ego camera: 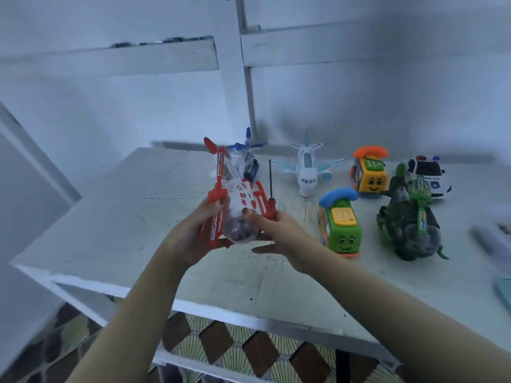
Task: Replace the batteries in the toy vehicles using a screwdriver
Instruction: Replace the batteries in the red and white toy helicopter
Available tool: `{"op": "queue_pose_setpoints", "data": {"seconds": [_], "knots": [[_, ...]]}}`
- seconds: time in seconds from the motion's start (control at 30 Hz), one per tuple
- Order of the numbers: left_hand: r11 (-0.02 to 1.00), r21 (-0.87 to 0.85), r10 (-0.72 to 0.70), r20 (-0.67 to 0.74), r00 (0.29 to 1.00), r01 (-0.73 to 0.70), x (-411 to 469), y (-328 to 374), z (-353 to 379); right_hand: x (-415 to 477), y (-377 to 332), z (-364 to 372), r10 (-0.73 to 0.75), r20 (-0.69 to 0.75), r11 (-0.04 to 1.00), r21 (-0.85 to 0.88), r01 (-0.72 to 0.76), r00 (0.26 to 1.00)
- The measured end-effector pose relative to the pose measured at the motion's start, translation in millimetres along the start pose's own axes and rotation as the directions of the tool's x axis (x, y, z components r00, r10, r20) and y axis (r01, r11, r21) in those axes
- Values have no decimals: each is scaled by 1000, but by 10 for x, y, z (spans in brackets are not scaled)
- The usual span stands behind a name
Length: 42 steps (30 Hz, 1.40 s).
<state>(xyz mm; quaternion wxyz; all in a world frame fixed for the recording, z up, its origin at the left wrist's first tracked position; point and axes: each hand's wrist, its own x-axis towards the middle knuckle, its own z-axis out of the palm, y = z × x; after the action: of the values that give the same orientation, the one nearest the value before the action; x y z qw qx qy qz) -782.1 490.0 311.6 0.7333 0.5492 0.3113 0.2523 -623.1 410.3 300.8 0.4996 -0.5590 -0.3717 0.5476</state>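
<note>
I hold a red and white toy helicopter [237, 200] above the white table [132, 217], its clear nose pointing toward me. My left hand [193, 230] grips its left skid and body. My right hand [276, 233] holds its right side, the thumb pressing on the body. That same hand grips the red handle of a screwdriver [271, 186], whose dark shaft points up and away beside the helicopter.
On the table stand a blue helicopter [250, 158], a white plane [307, 170], an orange phone car [369, 172], a green phone car [340, 225], a green helicopter [409, 219] and a police car [428, 175]. Blurred items [489, 239] lie at the right edge.
</note>
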Motion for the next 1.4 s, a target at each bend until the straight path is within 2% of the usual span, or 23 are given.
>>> {"op": "queue_pose_setpoints", "data": {"seconds": [0.07,0.13,0.23,0.33,0.4,0.47,0.7,0.8,0.9,1.03,1.17,1.4], "knots": [[997,57,-45,-44,998,47,72,-38,-79,101,91,15,25,-51,1000,-1,-25,998],[992,81,-89,-82,993,95,155,-84,-121,156,198,29,75,-110,995,79,-66,991],[991,33,-128,-109,986,132,274,-148,-136,187,338,94,151,-194,976,184,-116,969],[985,-47,-172,-109,979,168,381,-215,-186,218,384,159,192,-244,981,59,-183,951],[978,-64,-205,-106,973,199,427,-227,-211,207,375,155,257,-220,965,0,-263,941],[975,-36,-221,-94,971,219,472,-233,-212,193,357,129,319,-176,947,18,-321,931],[959,-28,-283,-66,957,282,535,-199,-251,173,318,-11,422,-101,907,64,-417,901],[954,-3,-301,-13,953,301,529,-143,-245,217,391,-66,400,-183,916,116,-384,898],[953,-36,-298,40,954,300,489,-107,-212,301,472,-71,304,-259,948,172,-266,917],[957,-105,-275,-41,960,270,447,-133,-166,374,500,-23,208,-285,968,198,-154,936],[956,-184,-250,-106,962,228,419,-195,-176,369,476,2,181,-287,977,163,-138,941],[973,-170,-191,-205,960,158,356,-236,-103,383,465,-20,214,-255,971,158,-177,943]]}}
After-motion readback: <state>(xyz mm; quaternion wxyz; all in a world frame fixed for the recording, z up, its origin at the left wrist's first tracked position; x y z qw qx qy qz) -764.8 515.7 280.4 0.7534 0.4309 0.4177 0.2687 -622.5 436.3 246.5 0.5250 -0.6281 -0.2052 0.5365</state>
